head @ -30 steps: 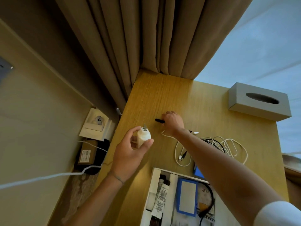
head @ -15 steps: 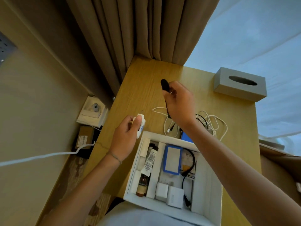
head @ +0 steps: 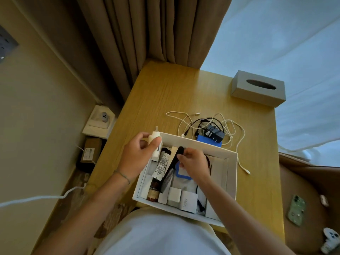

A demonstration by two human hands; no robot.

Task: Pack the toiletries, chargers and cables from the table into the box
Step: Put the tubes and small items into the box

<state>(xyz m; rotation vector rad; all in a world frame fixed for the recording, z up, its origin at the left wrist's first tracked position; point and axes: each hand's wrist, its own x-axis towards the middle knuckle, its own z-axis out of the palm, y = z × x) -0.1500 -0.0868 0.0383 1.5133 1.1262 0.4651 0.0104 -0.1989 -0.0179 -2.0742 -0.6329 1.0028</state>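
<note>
A white box [head: 232, 173] sits at the near edge of the wooden table [head: 176, 92]. My left hand [head: 137, 155] grips a white plug charger [head: 155, 139] over the box's far left corner. My right hand [head: 195, 163] holds a black comb [head: 168, 176] by its handle, the comb slanting down inside the box. A white tube [head: 161, 165], a brown bottle [head: 153, 190], white charger blocks [head: 188, 201] and a blue-edged item [head: 179, 173] lie in the box. Behind the box lie tangled white and black cables [head: 228, 124], a black adapter [head: 214, 134] and a blue item [head: 207, 142].
A grey tissue box [head: 257, 88] stands at the table's far right. Brown curtains [head: 147, 30] hang behind. A white cable [head: 33, 199] runs across the floor on the left near small boxes [head: 98, 120]. A phone [head: 296, 209] lies on a brown seat at right.
My right hand brought the black comb from above the table down into the box. My left hand moved the white charger to the box's far left corner. The view tilted toward the box.
</note>
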